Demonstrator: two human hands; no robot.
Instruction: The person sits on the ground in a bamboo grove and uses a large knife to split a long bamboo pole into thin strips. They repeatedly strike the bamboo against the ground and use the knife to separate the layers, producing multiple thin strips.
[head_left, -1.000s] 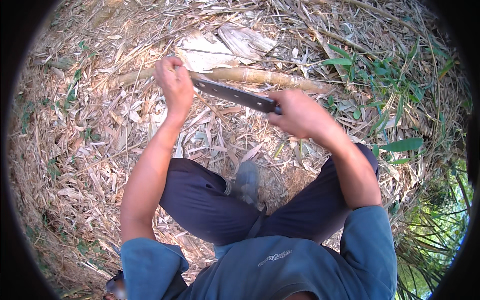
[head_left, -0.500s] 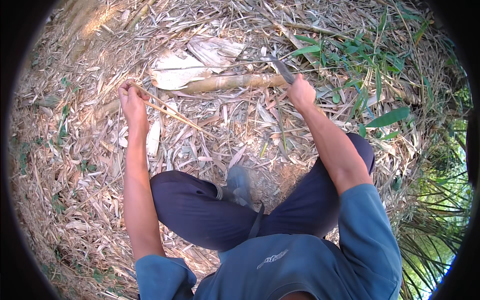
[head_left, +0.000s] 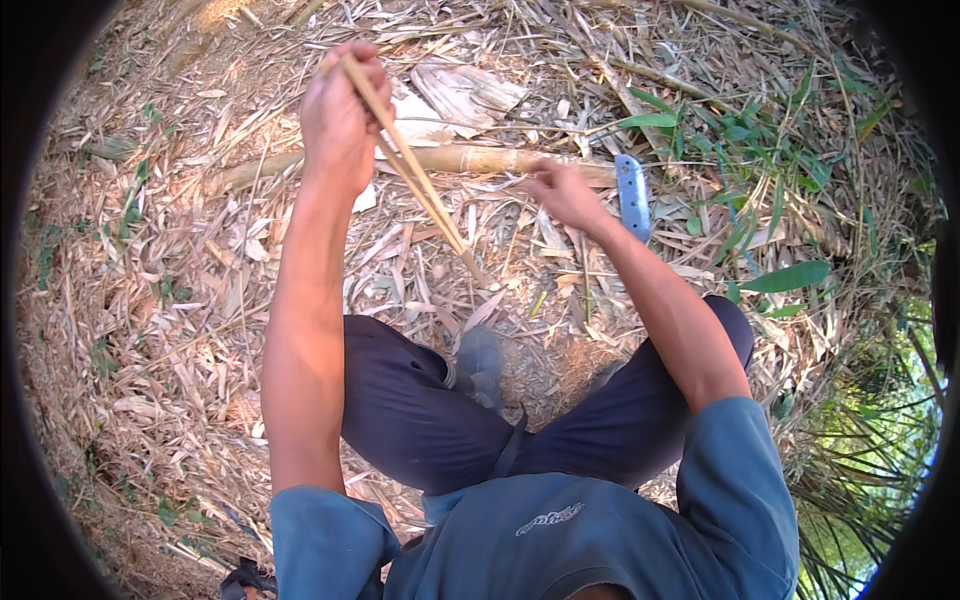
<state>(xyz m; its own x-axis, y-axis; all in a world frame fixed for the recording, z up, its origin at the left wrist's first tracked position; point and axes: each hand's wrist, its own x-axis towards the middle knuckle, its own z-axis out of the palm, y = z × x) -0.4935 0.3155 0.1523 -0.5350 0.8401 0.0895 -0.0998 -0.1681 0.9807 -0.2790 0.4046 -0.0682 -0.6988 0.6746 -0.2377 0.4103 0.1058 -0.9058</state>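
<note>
My left hand [head_left: 340, 125], raised at the upper left, is closed around light tan bamboo strips [head_left: 425, 190]. They slant down to the right from my fist, their far ends just above the ground near my boot. My right hand [head_left: 565, 195] hovers to the right of the strips, its fingers loosely bent and apart with nothing visible in them. Just right of that hand lies a flat blue-grey blade [head_left: 632, 198] with a row of small dark holes, apparently the knife. Its handle cannot be made out. Behind both hands a bamboo pole [head_left: 470, 159] lies across the ground.
Dry leaf litter [head_left: 200, 330] covers the ground. Pale broad bamboo sheaths [head_left: 468, 95] lie beyond the pole. Green plants [head_left: 745, 140] grow at the upper right. My legs [head_left: 420, 405] are bent in front of me, a grey boot [head_left: 480, 365] between them.
My right hand has let go of the knife, which now lies on the ground, and moved left. My left hand has risen and moved right with the bamboo strips.
</note>
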